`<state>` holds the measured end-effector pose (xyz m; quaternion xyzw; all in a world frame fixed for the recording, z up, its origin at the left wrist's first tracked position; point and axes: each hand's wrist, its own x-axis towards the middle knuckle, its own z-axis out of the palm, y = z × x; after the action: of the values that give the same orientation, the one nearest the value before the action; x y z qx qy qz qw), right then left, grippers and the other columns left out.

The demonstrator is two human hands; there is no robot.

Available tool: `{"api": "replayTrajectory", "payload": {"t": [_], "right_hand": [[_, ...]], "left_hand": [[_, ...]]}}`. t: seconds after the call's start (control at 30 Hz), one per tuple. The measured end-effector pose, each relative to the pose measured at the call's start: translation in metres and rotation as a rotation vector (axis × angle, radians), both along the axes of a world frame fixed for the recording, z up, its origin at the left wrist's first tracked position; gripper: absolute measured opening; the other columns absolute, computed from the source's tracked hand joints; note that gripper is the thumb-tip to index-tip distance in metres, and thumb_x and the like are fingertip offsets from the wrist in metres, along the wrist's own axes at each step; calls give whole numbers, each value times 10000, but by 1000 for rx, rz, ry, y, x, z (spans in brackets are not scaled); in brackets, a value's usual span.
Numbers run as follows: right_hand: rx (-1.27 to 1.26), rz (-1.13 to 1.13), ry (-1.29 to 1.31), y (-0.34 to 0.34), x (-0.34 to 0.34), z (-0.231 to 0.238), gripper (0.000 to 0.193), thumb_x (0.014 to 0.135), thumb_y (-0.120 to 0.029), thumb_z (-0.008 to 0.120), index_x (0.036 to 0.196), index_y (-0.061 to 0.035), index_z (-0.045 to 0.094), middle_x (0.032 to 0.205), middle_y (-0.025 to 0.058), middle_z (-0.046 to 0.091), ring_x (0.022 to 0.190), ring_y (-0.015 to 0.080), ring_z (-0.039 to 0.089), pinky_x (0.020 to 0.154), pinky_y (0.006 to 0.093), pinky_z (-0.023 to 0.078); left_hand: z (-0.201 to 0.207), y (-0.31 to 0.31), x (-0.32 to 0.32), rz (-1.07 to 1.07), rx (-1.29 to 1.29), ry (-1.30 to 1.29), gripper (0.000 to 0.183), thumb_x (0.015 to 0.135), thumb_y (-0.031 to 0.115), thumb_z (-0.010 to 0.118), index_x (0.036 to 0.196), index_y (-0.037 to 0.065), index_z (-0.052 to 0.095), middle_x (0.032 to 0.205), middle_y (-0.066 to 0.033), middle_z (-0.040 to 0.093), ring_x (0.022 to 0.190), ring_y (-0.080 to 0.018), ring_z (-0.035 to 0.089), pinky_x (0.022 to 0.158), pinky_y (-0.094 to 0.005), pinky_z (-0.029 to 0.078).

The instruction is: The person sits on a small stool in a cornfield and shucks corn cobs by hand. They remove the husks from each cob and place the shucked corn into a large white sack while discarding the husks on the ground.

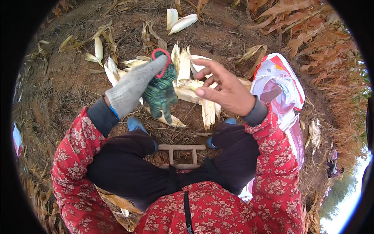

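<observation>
1. held up above the ground, roughly midway between both knees and the corn: a mottled green glove (159, 93) with a red-edged cuff, limp fingers drooping downward, apparently unfilled.
2. clamped on that glove at its cuff with the left hand (142, 76), already covered by a grey knit glove (124, 95); hidden partly behind the cloth, so cannot tell exactly where each fingertip presses.
3. raised opposite, bare and well clear of the cuff: the right hand (226, 89), with thumb and fingers apart and loosely curled, gripping nothing visible.
4. judged about half done as far as gloving goes: covered on the left, uncovered on the right, with the green glove not yet on.
5. strewn below and beyond, on dry soil: corn ears (182, 66), mostly wrapped in pale husks as far as visible; gripped by neither hand.
6. lying crumpled to the right of the pile: a white sack (272, 87) with red markings; cannot tell what is inside.
7. set nearer the body, between two blue shoes (135, 124): a small wooden frame (181, 147).
8. farthest out, along the right edge: dry stalks (346, 78).
</observation>
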<state>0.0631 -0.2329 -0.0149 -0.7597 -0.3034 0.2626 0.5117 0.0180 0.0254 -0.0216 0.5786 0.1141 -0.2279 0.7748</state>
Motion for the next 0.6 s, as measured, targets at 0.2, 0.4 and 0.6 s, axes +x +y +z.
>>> {"api": "replayTrajectory", "payload": {"t": [0.2, 0.4, 0.6], "right_hand": [[291, -42, 254, 34, -31, -72, 786, 842, -306, 772, 1423, -9, 335, 1282, 118, 525, 1140, 165, 530, 961, 349, 470], [348, -233, 861, 28, -35, -80, 554, 932, -315, 674, 1323, 3, 446, 1150, 55, 588, 1033, 116, 568, 899, 293, 490], [491, -353, 804, 27, -24, -73, 459, 940, -210, 639, 1340, -41, 491, 1146, 40, 580, 1011, 106, 560, 889, 273, 476]], "left_hand": [[-11, -27, -35, -74, -204, 197, 653, 1000, 467, 480, 1493, 83, 291, 1389, -111, 486, 1209, -259, 549, 971, -414, 476], [-30, -18, -26, -371, 235, 12, 653, 907, 85, 651, 1465, 21, 317, 1118, -82, 581, 1006, -132, 573, 840, -271, 487], [-34, -12, -10, -183, 319, -14, 450, 936, 83, 593, 1354, -23, 464, 994, -22, 585, 940, -86, 556, 844, -245, 469]]}}
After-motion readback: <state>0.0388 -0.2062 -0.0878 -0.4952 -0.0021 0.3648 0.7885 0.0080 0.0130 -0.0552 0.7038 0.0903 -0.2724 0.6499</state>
